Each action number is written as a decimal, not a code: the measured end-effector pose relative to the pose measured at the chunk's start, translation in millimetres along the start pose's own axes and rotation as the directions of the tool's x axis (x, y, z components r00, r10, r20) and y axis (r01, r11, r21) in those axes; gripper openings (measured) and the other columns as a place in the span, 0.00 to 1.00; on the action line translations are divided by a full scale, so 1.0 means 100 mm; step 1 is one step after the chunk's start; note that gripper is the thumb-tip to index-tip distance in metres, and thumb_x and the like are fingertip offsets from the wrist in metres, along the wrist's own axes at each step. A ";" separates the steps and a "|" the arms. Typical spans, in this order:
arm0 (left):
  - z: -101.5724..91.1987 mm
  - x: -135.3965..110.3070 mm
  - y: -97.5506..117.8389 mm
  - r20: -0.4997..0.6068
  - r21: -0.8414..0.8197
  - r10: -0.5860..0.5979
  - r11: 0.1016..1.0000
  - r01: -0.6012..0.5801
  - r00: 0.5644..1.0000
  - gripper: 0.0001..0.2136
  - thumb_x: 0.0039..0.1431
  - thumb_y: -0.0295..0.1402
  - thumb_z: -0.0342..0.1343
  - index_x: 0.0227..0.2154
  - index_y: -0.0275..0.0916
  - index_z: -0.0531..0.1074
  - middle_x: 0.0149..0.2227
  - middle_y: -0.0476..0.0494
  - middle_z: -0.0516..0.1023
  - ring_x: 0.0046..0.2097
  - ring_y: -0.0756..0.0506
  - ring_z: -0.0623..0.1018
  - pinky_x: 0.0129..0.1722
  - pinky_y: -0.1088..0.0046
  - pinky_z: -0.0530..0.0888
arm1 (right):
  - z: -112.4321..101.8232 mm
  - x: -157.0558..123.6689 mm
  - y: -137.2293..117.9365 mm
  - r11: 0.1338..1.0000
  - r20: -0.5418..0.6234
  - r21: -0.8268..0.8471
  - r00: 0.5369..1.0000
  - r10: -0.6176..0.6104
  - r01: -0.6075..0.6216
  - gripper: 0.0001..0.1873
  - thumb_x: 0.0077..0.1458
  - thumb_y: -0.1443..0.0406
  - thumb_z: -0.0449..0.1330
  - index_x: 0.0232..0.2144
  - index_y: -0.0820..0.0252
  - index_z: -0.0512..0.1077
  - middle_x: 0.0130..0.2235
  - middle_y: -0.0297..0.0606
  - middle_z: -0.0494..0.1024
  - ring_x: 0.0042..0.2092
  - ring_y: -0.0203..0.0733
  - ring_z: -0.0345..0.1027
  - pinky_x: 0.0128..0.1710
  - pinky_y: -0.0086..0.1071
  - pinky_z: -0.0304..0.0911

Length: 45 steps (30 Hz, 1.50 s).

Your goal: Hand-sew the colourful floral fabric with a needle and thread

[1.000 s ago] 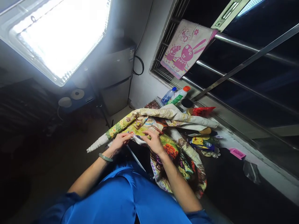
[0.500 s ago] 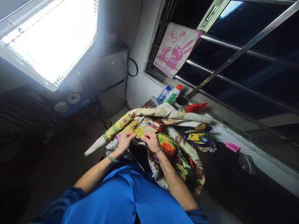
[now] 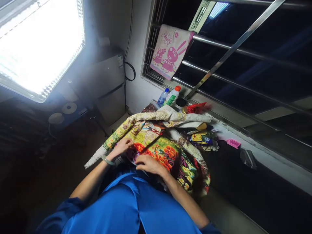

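Keeping the embroidered cloth (image 3: 157, 147) flat & lightly taut at its nr. edge, btwn L hand (image 3: 123, 146) & R hand (image 3: 149, 163), should suit this handling best. Cloth spreads btwn & beyond both: L hand bunched at its L side, R hand loosely curled by the nr. edge; can't tell if either pinches fabric. Red snips (image 3: 154, 130) lie atop, farther off.

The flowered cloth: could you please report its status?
Left hand over flowered cloth, right hand near its close edge. Cloth rolled along far side. Red snips lying on it.
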<state>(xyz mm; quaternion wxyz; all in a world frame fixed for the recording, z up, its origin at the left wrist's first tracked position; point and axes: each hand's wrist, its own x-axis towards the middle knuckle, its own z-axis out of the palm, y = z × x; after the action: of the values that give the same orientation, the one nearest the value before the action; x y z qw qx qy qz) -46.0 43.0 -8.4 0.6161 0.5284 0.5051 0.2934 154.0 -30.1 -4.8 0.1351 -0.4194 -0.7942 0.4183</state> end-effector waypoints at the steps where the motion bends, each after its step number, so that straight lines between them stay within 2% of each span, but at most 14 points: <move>1: -0.06 -0.04 -0.06 0.036 0.057 0.006 0.998 -0.008 0.999 0.13 0.47 0.43 0.65 0.19 0.41 0.71 0.18 0.52 0.69 0.25 0.48 0.69 0.25 0.74 0.65 | 0.08 -0.04 0.03 0.999 0.068 0.050 0.998 -0.017 0.014 0.07 0.59 0.62 0.63 0.33 0.56 0.81 0.36 0.36 0.82 0.40 0.41 0.75 0.43 0.32 0.68; 2: -0.12 -0.08 -0.12 0.056 0.112 0.017 0.993 -0.023 0.998 0.13 0.49 0.43 0.64 0.19 0.42 0.71 0.18 0.52 0.70 0.25 0.47 0.69 0.25 0.74 0.66 | 0.12 -0.07 0.07 0.997 0.070 0.081 0.998 -0.002 -0.004 0.09 0.61 0.63 0.61 0.31 0.57 0.81 0.33 0.35 0.81 0.38 0.40 0.75 0.41 0.31 0.68; 4: -0.23 -0.17 -0.19 0.040 0.229 0.057 0.971 -0.065 0.998 0.13 0.53 0.43 0.60 0.19 0.42 0.71 0.20 0.50 0.72 0.25 0.47 0.71 0.27 0.72 0.68 | 0.10 -0.13 0.20 0.993 -0.107 0.076 0.989 0.103 -0.096 0.13 0.64 0.63 0.56 0.34 0.57 0.81 0.33 0.36 0.81 0.37 0.41 0.74 0.40 0.32 0.69; 8: -0.34 -0.26 -0.20 -0.052 0.503 0.271 0.839 -0.209 0.961 0.11 0.60 0.37 0.55 0.24 0.41 0.74 0.34 0.42 0.79 0.38 0.41 0.77 0.43 0.64 0.73 | -0.03 -0.12 0.46 0.928 -0.535 -0.105 0.807 0.250 -0.357 0.20 0.61 0.59 0.59 0.55 0.55 0.74 0.52 0.48 0.75 0.52 0.54 0.70 0.51 0.44 0.67; 10: -0.35 -0.26 -0.20 -0.078 0.608 0.363 0.755 -0.244 0.929 0.09 0.60 0.36 0.56 0.27 0.41 0.76 0.46 0.38 0.79 0.49 0.38 0.75 0.52 0.58 0.70 | 0.02 -0.08 0.52 0.842 -0.583 -0.205 0.753 0.305 -0.499 0.28 0.58 0.59 0.63 0.60 0.55 0.69 0.61 0.53 0.66 0.57 0.61 0.64 0.53 0.50 0.64; 12: -0.33 -0.24 -0.22 -0.085 0.673 0.376 0.705 -0.225 0.923 0.09 0.61 0.35 0.56 0.28 0.41 0.77 0.52 0.37 0.77 0.55 0.35 0.72 0.55 0.54 0.68 | 0.12 -0.03 0.57 0.767 -0.611 -0.261 0.715 0.339 -0.586 0.24 0.59 0.62 0.60 0.58 0.54 0.71 0.62 0.53 0.64 0.57 0.62 0.63 0.52 0.51 0.62; 17: -0.17 -0.15 -0.28 -0.025 0.679 0.319 0.701 -0.218 0.948 0.08 0.61 0.35 0.56 0.30 0.42 0.79 0.52 0.37 0.79 0.55 0.34 0.72 0.55 0.51 0.66 | 0.03 0.02 0.83 0.777 -0.703 -0.288 0.675 0.225 -0.560 0.20 0.62 0.70 0.48 0.43 0.56 0.80 0.53 0.51 0.73 0.50 0.55 0.65 0.49 0.45 0.60; 23: 0.09 0.06 -0.30 0.107 0.558 0.214 0.795 -0.237 0.971 0.10 0.64 0.34 0.52 0.34 0.42 0.79 0.51 0.40 0.81 0.57 0.36 0.73 0.61 0.49 0.57 | -0.54 0.11 0.95 0.772 -0.628 -0.316 0.731 0.265 -0.551 0.23 0.59 0.73 0.48 0.46 0.57 0.80 0.53 0.51 0.73 0.51 0.55 0.66 0.52 0.46 0.60; 27: 0.03 0.24 -0.33 0.137 0.608 0.196 0.758 -0.238 0.971 0.11 0.65 0.34 0.50 0.40 0.42 0.79 0.55 0.39 0.79 0.66 0.33 0.65 0.62 0.44 0.53 | -0.23 0.10 0.69 0.818 -0.640 -0.343 0.752 0.157 -0.462 0.29 0.61 0.70 0.49 0.63 0.55 0.68 0.64 0.49 0.64 0.61 0.58 0.60 0.59 0.51 0.57; 32: -0.28 0.48 -0.28 0.135 0.669 0.215 0.700 -0.249 0.967 0.13 0.65 0.36 0.48 0.33 0.40 0.77 0.60 0.36 0.75 0.67 0.32 0.63 0.60 0.45 0.59 | 0.32 -0.36 0.65 0.759 -0.435 -0.530 0.889 0.140 -0.379 0.34 0.62 0.55 0.57 0.68 0.54 0.60 0.70 0.50 0.57 0.69 0.62 0.48 0.64 0.60 0.49; 36: -0.41 0.54 -0.24 0.133 0.649 0.263 0.706 -0.284 0.956 0.12 0.64 0.36 0.49 0.32 0.41 0.76 0.59 0.35 0.75 0.67 0.33 0.64 0.59 0.48 0.63 | 0.27 -0.75 0.85 0.686 -0.405 -0.591 0.892 0.201 -0.423 0.32 0.63 0.52 0.56 0.67 0.51 0.62 0.69 0.49 0.59 0.69 0.64 0.47 0.64 0.64 0.46; 40: -0.27 0.34 -0.33 0.096 0.576 0.360 0.740 -0.347 0.928 0.12 0.66 0.35 0.47 0.36 0.42 0.76 0.57 0.37 0.77 0.65 0.37 0.67 0.64 0.50 0.60 | 0.07 -0.86 1.00 0.656 -0.435 -0.593 0.871 0.228 -0.468 0.30 0.63 0.50 0.55 0.66 0.47 0.64 0.70 0.46 0.58 0.69 0.64 0.48 0.63 0.65 0.48; 42: -0.12 0.17 -0.42 0.229 0.509 0.345 0.754 -0.414 0.910 0.12 0.66 0.36 0.47 0.38 0.42 0.77 0.55 0.37 0.79 0.61 0.39 0.71 0.63 0.53 0.62 | -0.05 -0.86 1.06 0.656 -0.429 -0.590 0.871 0.238 -0.470 0.29 0.64 0.51 0.54 0.65 0.47 0.64 0.70 0.46 0.59 0.69 0.63 0.49 0.62 0.65 0.49; 45: 0.11 -0.06 -0.56 0.483 0.468 0.269 0.725 -0.505 0.833 0.09 0.65 0.35 0.51 0.39 0.44 0.77 0.50 0.40 0.82 0.58 0.40 0.75 0.66 0.52 0.57 | -0.21 -0.80 1.08 0.673 -0.434 -0.565 0.866 0.249 -0.476 0.28 0.64 0.52 0.54 0.64 0.48 0.65 0.69 0.46 0.60 0.68 0.63 0.51 0.62 0.64 0.49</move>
<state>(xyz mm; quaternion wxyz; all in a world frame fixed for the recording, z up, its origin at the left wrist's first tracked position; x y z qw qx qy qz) -47.0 18.3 -60.5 0.4348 0.8316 0.3152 0.1417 274.4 -48.7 -64.6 0.0194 -0.6528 -0.7551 0.0573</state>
